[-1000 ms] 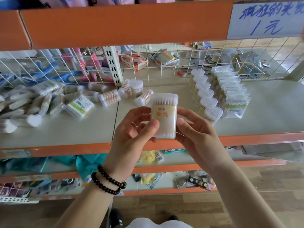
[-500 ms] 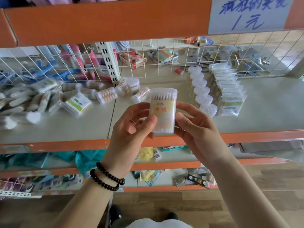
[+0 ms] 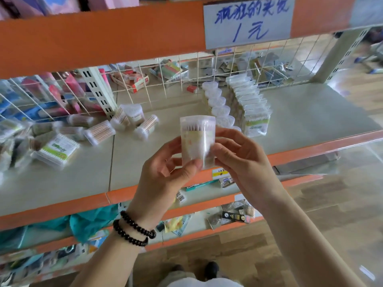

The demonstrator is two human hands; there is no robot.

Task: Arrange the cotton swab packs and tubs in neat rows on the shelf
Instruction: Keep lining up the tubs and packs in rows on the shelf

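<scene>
A clear tub of cotton swabs (image 3: 196,139) with a yellowish label is held upright in front of the shelf's front edge. My left hand (image 3: 165,172) grips its left side and bottom, thumb across the base. My right hand (image 3: 240,160) holds its right side with curled fingers. On the grey shelf (image 3: 300,119) behind stand a row of white-lidded tubs (image 3: 217,102) and, beside it on the right, a row of flat swab packs (image 3: 251,104). Loose round tubs (image 3: 99,132) and a green-labelled flat box (image 3: 57,151) lie scattered at the left.
A white wire grid (image 3: 186,71) backs the shelf, with other goods behind it. An orange upper shelf edge (image 3: 103,36) with a handwritten price sign (image 3: 248,21) hangs overhead. A heap of swab packs (image 3: 14,139) lies at the far left. Lower shelves hold small items.
The tub has been turned in my hands, so its label now faces partly away and looks blurred. The view has swung left and tilted.
</scene>
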